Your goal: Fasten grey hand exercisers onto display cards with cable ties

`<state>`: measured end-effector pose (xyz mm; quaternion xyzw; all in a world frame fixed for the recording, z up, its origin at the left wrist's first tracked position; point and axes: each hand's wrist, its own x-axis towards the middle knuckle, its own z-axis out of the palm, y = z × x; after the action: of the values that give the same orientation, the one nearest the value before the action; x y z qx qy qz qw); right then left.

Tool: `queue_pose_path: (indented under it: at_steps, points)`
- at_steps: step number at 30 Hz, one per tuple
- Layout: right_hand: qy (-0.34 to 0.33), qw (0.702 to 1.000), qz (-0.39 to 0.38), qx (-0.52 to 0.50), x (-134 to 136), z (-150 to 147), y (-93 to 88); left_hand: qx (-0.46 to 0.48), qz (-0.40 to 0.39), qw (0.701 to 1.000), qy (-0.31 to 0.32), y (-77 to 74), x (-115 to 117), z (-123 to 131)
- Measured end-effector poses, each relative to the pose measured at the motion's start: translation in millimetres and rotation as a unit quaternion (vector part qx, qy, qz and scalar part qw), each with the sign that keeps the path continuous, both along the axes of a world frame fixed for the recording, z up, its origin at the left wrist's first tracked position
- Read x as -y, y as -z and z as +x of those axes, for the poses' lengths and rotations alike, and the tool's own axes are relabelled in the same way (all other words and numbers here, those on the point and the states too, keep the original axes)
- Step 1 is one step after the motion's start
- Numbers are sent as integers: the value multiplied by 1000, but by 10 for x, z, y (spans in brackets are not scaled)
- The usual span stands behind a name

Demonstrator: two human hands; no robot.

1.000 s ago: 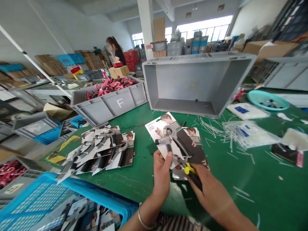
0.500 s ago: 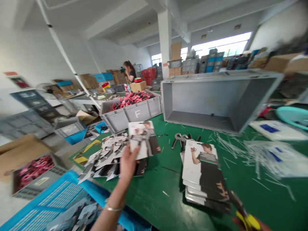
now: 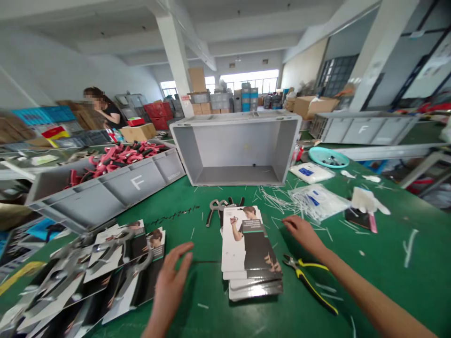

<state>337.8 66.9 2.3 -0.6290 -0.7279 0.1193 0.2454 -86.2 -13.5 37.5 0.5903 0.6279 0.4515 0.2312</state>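
Observation:
My left hand point(image 3: 171, 281), empty with thumb and fingers apart, is between a pile of carded pliers point(image 3: 102, 263) and a stack of printed cards point(image 3: 243, 256). My right hand point(image 3: 301, 234) reaches in from the right, its fingers loosely stretched beside the stack's right edge, near some white plastic ties point(image 3: 275, 202). I see nothing held in it. Just below it, cutting pliers with yellow and black handles point(image 3: 306, 279) lie on the green table. Behind the stack lie grey-headed pliers with dark handles point(image 3: 220, 205), partly hidden by the cards.
A grey crate point(image 3: 243, 176) on its side faces me. At left, another grey crate point(image 3: 151, 176) holds red and black tools. To the right are plastic bags point(image 3: 319, 202), a turquoise dish point(image 3: 329, 157) and a white glove point(image 3: 368, 201). A person point(image 3: 112, 115) is in the background.
My left hand has let go of the carded pliers at the left pile. My right hand has put down the yellow-handled pliers and moved forward. The view has turned right.

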Motion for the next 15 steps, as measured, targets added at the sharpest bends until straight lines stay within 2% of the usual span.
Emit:
queue_pose_path:
  at_steps: [2,5,7,10,12,15]
  points:
    - [9,1000,-10,2,-467,-61,37,103,-46,993,47,121,-171,494]
    - [51,998,-33,-8,-1000,-144,179,212,-113,969,53,283,-320,914]
    - [78,995,-56,-29,-1229,-172,278,233,-137,960,69,400,-305,1032]
    - [104,988,-73,-89,-1463,-135,329,220,-123,964,90,549,-166,1122]
    - [119,980,-62,-149,-1594,-54,253,210,-106,969,83,595,-78,1164]
    - [152,953,-20,-260,-1740,116,-5,214,-99,970,63,579,-19,1185]
